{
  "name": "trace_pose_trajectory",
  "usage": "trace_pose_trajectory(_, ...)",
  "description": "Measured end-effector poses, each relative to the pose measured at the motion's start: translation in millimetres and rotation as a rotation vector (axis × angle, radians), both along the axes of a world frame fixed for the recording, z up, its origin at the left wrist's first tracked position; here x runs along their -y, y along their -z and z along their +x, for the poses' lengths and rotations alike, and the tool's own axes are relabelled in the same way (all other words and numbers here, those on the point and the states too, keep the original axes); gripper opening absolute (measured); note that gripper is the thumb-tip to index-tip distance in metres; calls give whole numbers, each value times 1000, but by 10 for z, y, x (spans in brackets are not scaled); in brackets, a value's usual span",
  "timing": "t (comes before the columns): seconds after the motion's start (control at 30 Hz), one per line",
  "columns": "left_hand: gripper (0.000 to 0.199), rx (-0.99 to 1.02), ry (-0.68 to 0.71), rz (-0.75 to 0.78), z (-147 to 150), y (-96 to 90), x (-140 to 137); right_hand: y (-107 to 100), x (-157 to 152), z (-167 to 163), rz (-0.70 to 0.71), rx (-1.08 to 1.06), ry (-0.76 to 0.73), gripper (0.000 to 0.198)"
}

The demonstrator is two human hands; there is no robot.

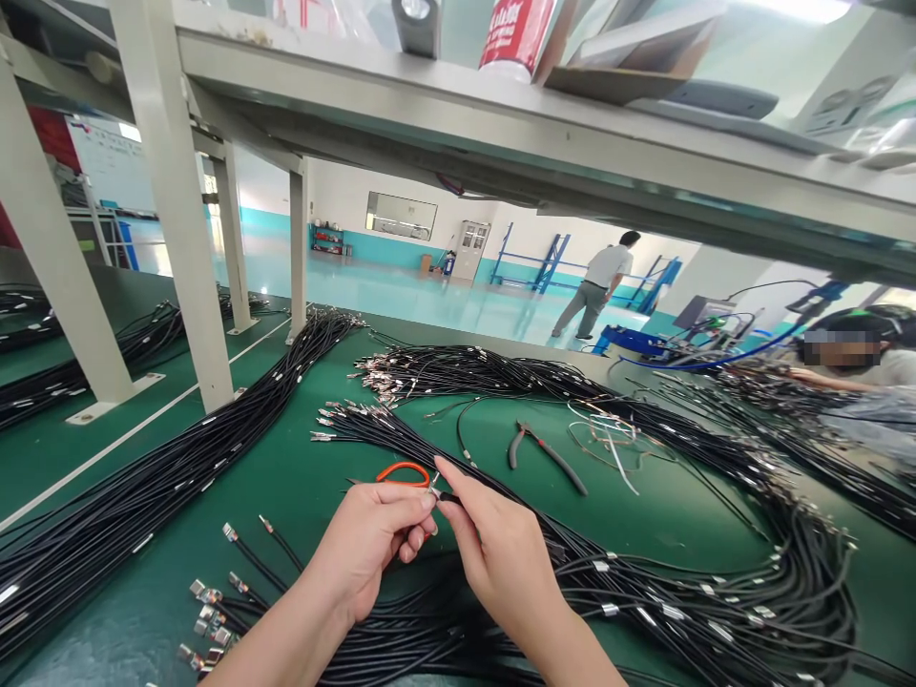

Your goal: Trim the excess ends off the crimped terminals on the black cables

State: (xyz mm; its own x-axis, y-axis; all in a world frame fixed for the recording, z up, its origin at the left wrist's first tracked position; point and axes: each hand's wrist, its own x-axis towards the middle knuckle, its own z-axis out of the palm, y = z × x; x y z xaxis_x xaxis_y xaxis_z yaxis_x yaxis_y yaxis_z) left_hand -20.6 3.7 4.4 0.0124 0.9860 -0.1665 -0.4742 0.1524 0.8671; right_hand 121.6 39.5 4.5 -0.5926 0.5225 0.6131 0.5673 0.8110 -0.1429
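Both hands meet over the green table, at the end of a black cable (447, 497). My left hand (368, 534) is closed, its thumb and forefinger pinching the cable's small metal tip. My right hand (505, 539) grips the cable just behind the tip between thumb and fingers. Behind my left hand lie scissors with orange handles (402, 468), partly hidden by it. Below the hands runs a bundle of black cables (422, 620), with metal connectors (209, 611) at its left end. More cables with bare metal terminals (350, 412) lie fanned out beyond the hands.
Grey-handled cutting pliers (548, 456) and loose white strips (619, 453) lie right of centre. A long cable bundle (236, 429) stretches along the left, beside white shelf legs (176, 210). An overhead shelf (429, 91) crosses above. One person (597, 281) stands beyond; another sits far right.
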Motion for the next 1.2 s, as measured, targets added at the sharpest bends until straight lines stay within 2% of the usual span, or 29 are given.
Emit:
trace_pose_trajectory(0.27,15,-24,8,-2,-10,13,0,-7,-13,8,-37,43,-6,36)
trace_pose_trajectory(0.67,17,-24,52,-25,30,12,32,-51,-7,34,-91,-52,-10,26)
trace_pose_trajectory(1.0,16,-29,25,-17,16,3,21,-88,41,27,-182,13,5,35)
trace_pose_trajectory(1.2,17,-42,35,-18,20,-9,29,-121,49,40,-185,32,-9,34)
